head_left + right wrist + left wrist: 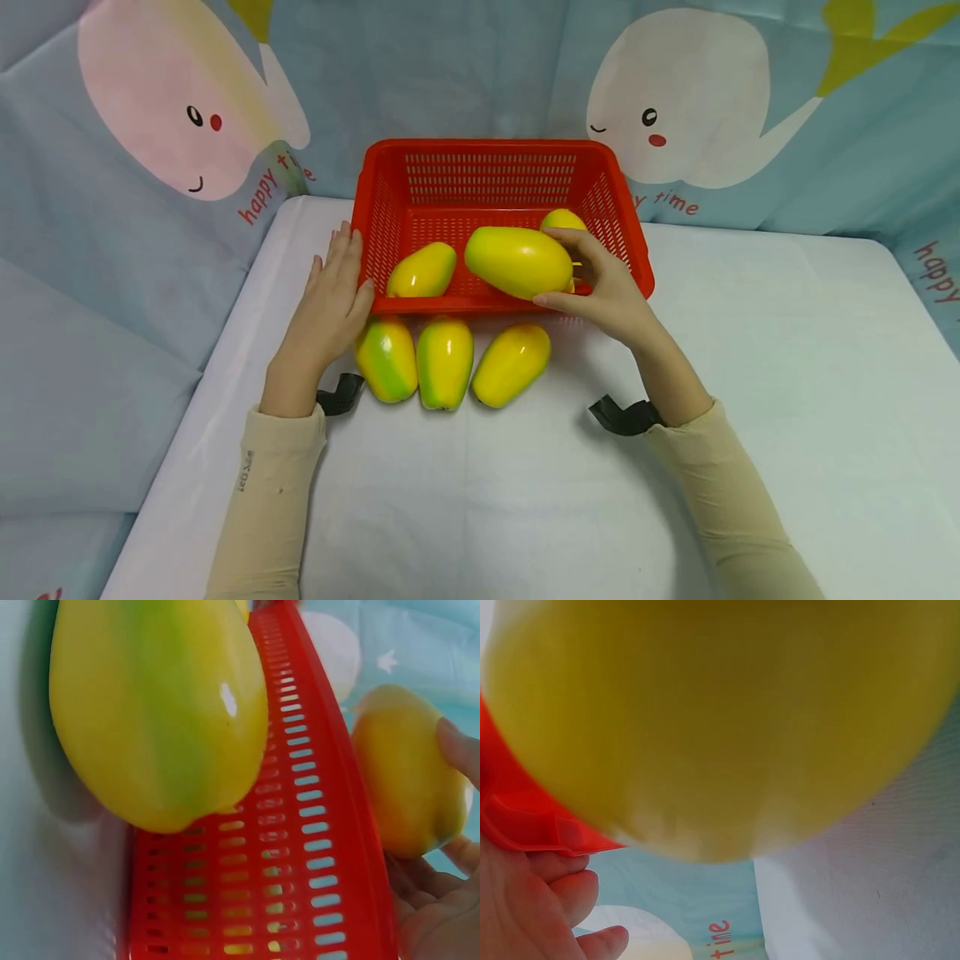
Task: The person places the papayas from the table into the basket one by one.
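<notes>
My right hand grips a glossy yellow papaya, thumb and fingers around its right end, over the front of the red basket. In the right wrist view the held papaya appears beyond the basket's slotted wall. My left hand rests with straight fingers against the basket's left side. Inside the basket lie one papaya at the left and another papaya at the right, partly hidden by the held one. A blurred papaya fills most of the left wrist view.
Along the basket's front wall lie a left papaya, a middle papaya and a right papaya on the white tablecloth. Behind the basket hangs a blue cloth with whale pictures. A black strap piece shows at each wrist.
</notes>
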The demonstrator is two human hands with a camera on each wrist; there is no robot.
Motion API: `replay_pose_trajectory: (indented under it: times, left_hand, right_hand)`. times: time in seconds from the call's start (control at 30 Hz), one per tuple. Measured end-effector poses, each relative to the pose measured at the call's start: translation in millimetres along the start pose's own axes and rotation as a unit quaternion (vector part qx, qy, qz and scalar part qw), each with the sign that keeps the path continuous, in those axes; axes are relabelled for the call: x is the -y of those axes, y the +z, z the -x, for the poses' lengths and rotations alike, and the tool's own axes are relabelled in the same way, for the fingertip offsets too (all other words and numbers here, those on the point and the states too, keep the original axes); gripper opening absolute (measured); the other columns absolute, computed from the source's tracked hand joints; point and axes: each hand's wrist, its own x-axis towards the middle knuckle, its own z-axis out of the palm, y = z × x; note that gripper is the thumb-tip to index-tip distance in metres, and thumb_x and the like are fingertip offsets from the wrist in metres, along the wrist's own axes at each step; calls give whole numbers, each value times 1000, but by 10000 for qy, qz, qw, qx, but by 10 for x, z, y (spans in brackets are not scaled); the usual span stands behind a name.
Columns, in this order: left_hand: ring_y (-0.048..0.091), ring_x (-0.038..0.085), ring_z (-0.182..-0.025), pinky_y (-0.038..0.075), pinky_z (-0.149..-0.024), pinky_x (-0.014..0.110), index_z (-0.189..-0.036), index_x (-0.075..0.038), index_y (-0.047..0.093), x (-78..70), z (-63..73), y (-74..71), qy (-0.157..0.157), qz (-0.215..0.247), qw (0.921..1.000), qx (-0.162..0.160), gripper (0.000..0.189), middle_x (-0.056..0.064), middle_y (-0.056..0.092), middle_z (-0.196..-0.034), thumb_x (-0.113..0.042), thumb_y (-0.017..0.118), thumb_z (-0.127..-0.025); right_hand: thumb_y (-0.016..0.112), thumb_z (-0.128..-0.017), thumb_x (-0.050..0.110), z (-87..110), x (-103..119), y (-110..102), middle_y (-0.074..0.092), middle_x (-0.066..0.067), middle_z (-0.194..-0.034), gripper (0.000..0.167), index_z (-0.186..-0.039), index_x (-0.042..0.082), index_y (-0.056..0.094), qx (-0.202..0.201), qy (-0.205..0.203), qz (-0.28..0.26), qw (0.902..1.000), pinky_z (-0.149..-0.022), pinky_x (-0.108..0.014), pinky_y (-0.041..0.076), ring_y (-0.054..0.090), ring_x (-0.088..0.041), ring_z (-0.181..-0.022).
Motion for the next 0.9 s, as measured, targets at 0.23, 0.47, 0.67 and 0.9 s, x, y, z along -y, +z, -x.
replay_pose_trajectory:
  times: [0.23,0.47,0.67,0.9]
  left_hand:
    - [0,24,-144,2,-114,49,-150,0,10,-1,-6,0,-20,-6,10000,24,63,12,4,-158,-24,35,-97]
    - [0,24,-144,2,-114,49,-150,0,10,0,-2,0,-7,6,10000,16,63,13,4,-158,-24,34,-97]
    - [0,24,-144,2,-114,49,-150,0,9,3,3,-2,-20,4,10000,33,63,12,3,-158,-25,34,-97]
    - [0,24,-144,1,-114,49,-150,0,10,3,-1,-3,-1,35,10000,20,63,12,3,-158,-24,34,-98]
  right_hand:
    - [76,-78,9,-107,-18,74,51,-4,-131,68,-138,9,45,-27,71,129,9999,-98,-39,42,51,-22,-114]
    - [78,-77,17,-226,-22,121,51,0,-129,69,-138,12,46,15,171,313,9994,-95,-35,45,52,-21,-111]
    - [79,-77,22,-315,-35,147,51,0,-128,69,-137,14,46,139,363,352,9986,-95,-37,44,52,-19,-109]
    - [79,-77,25,-367,-103,170,51,1,-129,70,-137,14,46,243,535,496,9970,-94,-34,46,52,-18,-109]
